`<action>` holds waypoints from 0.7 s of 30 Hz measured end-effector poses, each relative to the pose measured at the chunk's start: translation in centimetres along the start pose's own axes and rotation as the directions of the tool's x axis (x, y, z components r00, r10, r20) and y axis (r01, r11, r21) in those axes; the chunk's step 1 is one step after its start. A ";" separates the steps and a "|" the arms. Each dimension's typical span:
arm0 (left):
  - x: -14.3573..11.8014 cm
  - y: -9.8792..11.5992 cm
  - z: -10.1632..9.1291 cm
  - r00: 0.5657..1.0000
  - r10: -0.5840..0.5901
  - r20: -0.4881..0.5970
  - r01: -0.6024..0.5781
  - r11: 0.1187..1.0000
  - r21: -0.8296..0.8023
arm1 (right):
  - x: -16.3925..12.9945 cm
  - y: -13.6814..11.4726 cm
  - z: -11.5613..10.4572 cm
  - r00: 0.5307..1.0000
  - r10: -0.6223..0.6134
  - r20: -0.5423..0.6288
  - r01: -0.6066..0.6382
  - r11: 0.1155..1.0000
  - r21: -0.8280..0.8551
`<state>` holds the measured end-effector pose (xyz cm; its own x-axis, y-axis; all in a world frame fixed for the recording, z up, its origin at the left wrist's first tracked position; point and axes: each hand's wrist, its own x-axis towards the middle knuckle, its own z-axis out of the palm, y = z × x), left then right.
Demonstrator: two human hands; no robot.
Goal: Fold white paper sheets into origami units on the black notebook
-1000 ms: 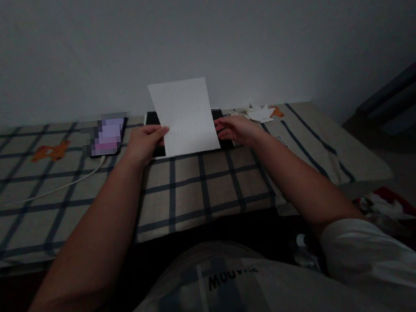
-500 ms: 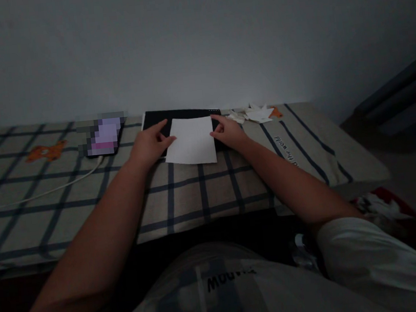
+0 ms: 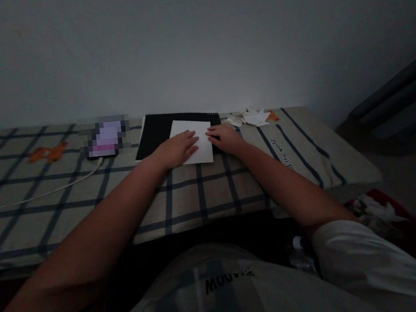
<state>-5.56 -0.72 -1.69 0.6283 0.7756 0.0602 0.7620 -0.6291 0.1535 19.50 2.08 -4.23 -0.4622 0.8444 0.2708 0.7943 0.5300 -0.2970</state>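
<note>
A white sheet of paper [image 3: 204, 149] lies partly over a black flat notebook or folder [image 3: 156, 131], its near edge reaching past onto the cloth. My left hand [image 3: 178, 149] rests flat across the paper's left part, fingers stretched toward the middle. At the right edge of the sheet is my right hand [image 3: 226, 138], its fingertips touching the paper and its fingers a little apart. The palm side of both hands is hidden.
A checked cloth [image 3: 186, 197] covers the table against the wall. To the left lie a phone [image 3: 106, 136] with a white cable [image 3: 64, 186] and an orange piece [image 3: 48, 153]. Torn paper scraps [image 3: 252, 117] are on the right. Below stand a bottle [image 3: 300, 255] and a red bin [image 3: 406, 225].
My left hand has moved right from the paper's edge and now lies flat on it. My right hand has shifted slightly down, its fingertips now on the edge.
</note>
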 end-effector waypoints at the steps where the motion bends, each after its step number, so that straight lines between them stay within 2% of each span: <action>1: 0.1 0.1 0.2 0.999 -0.017 0.027 0.016 1.000 0.023 | -0.1 -0.1 0.0 1.000 0.004 0.009 -0.004 1.000 -0.010; 5: -0.2 0.1 0.0 0.996 -0.078 0.046 0.074 0.994 0.084 | -0.1 -0.3 -0.2 0.999 -0.017 0.042 0.019 0.998 -0.051; 9: -0.3 -0.2 -0.8 0.987 -0.153 0.043 0.146 0.980 0.134 | 0.6 -0.6 -0.9 0.988 -0.122 0.099 0.129 0.989 -0.066; 12: 0.2 -0.6 -1.2 0.988 -0.152 0.028 0.147 0.978 0.147 | 1.5 -0.8 -1.4 0.967 -0.177 0.183 0.198 0.975 -0.101; 16: 0.9 -0.7 -1.0 0.985 -0.167 -0.042 0.171 0.970 0.171 | 2.5 -0.8 -1.4 0.962 -0.153 0.228 0.184 0.975 -0.123; 21: 1.1 -1.2 0.6 0.966 -0.191 -0.176 0.218 0.963 0.156 | 2.1 -0.1 -1.4 0.966 -0.146 0.214 0.161 0.985 -0.055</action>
<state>-5.69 0.91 -2.39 0.4341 0.8779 0.2020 0.8958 -0.4445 0.0067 18.97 3.70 -2.33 -0.6470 0.7547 0.1090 0.7298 0.6543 -0.1984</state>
